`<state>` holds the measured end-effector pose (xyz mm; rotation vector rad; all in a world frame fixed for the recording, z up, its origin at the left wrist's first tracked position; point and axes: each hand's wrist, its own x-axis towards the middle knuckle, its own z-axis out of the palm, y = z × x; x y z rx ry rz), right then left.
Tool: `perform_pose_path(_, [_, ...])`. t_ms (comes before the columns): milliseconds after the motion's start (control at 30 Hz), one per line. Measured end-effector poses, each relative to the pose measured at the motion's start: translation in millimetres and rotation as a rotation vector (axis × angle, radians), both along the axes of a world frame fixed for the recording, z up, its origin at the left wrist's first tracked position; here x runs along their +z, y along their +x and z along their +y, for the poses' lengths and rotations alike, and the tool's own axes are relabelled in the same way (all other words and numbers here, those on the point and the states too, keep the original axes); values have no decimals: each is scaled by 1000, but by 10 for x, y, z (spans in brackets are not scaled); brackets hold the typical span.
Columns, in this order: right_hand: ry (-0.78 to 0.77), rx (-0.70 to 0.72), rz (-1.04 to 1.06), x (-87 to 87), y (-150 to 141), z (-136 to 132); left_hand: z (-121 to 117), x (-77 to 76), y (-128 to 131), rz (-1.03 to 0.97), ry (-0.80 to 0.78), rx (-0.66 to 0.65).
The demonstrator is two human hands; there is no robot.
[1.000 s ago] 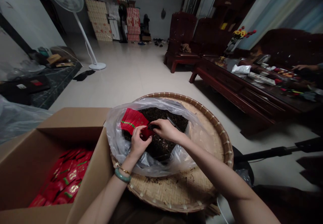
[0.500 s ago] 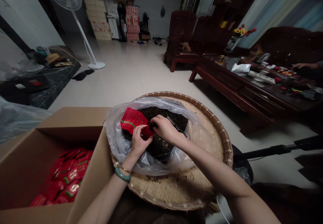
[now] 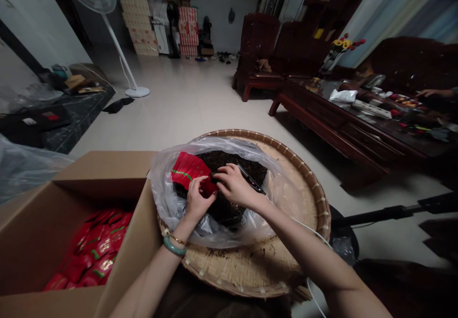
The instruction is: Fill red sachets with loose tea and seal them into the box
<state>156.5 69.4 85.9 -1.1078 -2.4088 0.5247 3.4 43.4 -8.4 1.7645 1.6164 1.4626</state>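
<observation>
My left hand is closed round a small red packet, whose mouth gapes upward. At that mouth, the bent fingers of my right hand pinch a dark clump that looks like tea leaves; its exact shape is partly hidden. Both hands are over a clear plastic bag of dark dried tea leaves. A fanned stack of red packets rests on the leaves, left of the hands. Beside my right wrist a dark, slim device with a shiny edge lies in the bag.
The bag sits on a round woven bamboo tray with scattered leaf bits. At left stands an open cardboard box holding many red packets. A white cable crosses the tray's right rim. Farther off are a wooden table and a fan.
My right hand's fingers have loosened slightly and stretched toward the packet's mouth. A white cable now shows beyond my right forearm. My left hand and the packet stay nearly in place.
</observation>
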Motion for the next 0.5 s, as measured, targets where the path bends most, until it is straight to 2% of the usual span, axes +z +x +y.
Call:
perform_pose_path(67, [-29,73,-56,-29,5,-11,-1,0,-5,0,-4,-15])
perform_pose_path(133, [-74,69,19,-31,32,13,-3,8,-5,-4,-9,-18])
perform_pose_path(200, [-108,-33,139,-38,95,71,-5,25,4,-6,-10,1])
perform_pose_path(267, [-153,-128,150,-91,184,137,-8,43,15,-4,-12,21])
perform_pose_path(333, [-208,-141,0,-206,264,175,-10,53,23,-1,-12,32])
perform_pose_path(400, [-249,-95,-204,-357,302,163,-10,50,24,-3,-8,39])
perform_pose_path(500, [-246,-52,-382,-553,262,76,-5,32,18,-5,5,44])
